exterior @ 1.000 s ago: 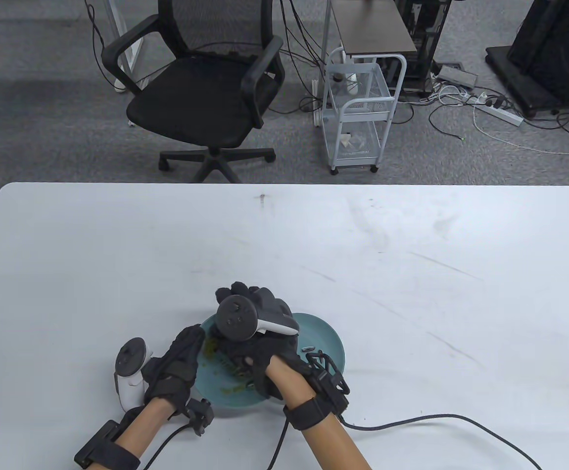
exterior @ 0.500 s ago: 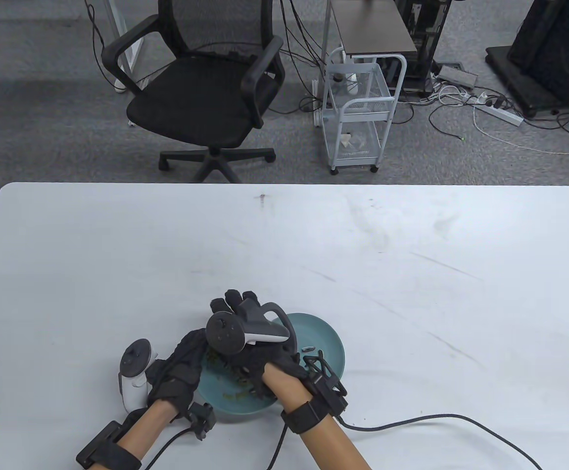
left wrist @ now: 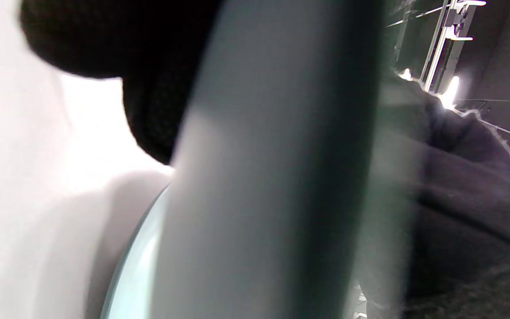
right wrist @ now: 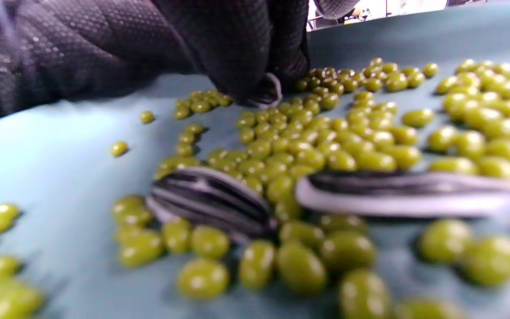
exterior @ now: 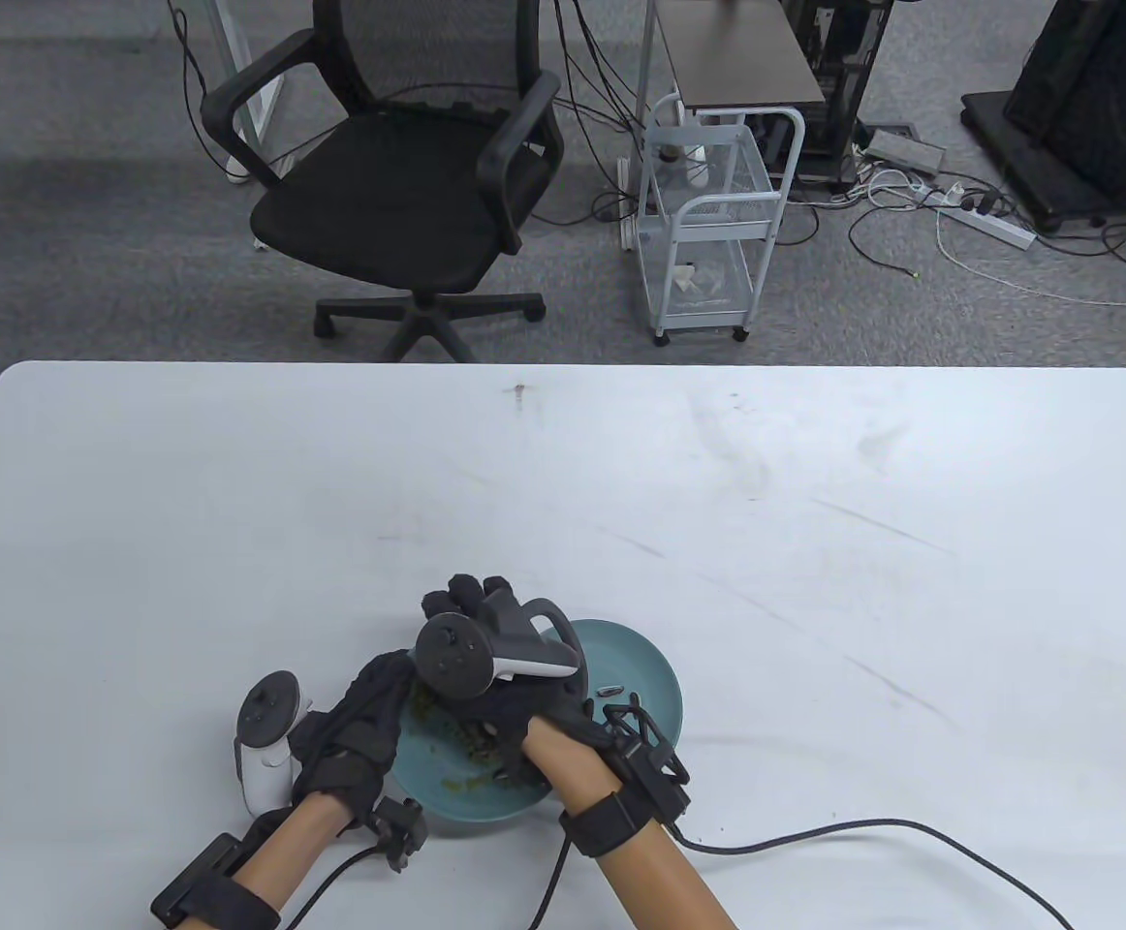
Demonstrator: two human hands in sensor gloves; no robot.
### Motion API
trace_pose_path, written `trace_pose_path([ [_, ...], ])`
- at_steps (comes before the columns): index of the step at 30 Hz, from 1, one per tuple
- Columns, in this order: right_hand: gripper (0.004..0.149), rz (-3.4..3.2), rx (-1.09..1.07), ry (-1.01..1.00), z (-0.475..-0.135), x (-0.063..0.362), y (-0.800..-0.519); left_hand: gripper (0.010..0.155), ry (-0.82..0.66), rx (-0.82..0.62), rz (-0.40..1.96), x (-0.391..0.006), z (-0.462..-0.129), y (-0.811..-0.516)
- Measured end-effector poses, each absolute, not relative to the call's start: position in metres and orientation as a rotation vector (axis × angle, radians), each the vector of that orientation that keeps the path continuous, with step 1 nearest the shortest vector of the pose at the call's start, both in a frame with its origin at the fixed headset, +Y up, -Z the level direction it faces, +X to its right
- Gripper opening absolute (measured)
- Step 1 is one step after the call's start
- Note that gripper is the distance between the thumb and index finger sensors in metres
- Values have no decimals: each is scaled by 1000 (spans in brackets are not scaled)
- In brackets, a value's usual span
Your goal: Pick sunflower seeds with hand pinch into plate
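Observation:
A teal plate (exterior: 648,678) sits near the table's front edge, holding small green beans (right wrist: 326,141) and striped sunflower seeds. My right hand (exterior: 510,702) is over the plate; in the right wrist view its fingertips (right wrist: 255,66) pinch one striped seed (right wrist: 267,94) down among the beans. Two more seeds (right wrist: 210,204) (right wrist: 410,192) lie flat on the plate (right wrist: 60,177), and another seed (exterior: 611,691) lies near the plate's right side. My left hand (exterior: 359,722) grips the plate's left rim (left wrist: 272,177), which fills the blurred left wrist view.
The white table (exterior: 718,504) stretches wide behind and to the right of the plate. A black cable (exterior: 863,828) runs from my right wrist across the front right. An office chair (exterior: 398,184) and a white cart (exterior: 708,223) stand beyond the far edge.
My right hand has shifted slightly left and nearer over the plate, lowering towards the beans. My left hand and the plate have hardly moved.

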State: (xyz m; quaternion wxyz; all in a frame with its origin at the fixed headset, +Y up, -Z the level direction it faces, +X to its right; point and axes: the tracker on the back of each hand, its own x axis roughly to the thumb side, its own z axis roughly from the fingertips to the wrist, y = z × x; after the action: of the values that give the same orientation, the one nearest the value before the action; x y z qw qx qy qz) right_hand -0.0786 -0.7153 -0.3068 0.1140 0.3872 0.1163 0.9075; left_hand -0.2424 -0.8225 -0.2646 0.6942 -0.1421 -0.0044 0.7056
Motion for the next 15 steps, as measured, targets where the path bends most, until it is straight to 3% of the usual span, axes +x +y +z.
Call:
trace_pose_path([
  [15, 35, 2743, 1186, 273, -298, -87, -714, 49, 10, -310, 1567, -245, -265, -823],
])
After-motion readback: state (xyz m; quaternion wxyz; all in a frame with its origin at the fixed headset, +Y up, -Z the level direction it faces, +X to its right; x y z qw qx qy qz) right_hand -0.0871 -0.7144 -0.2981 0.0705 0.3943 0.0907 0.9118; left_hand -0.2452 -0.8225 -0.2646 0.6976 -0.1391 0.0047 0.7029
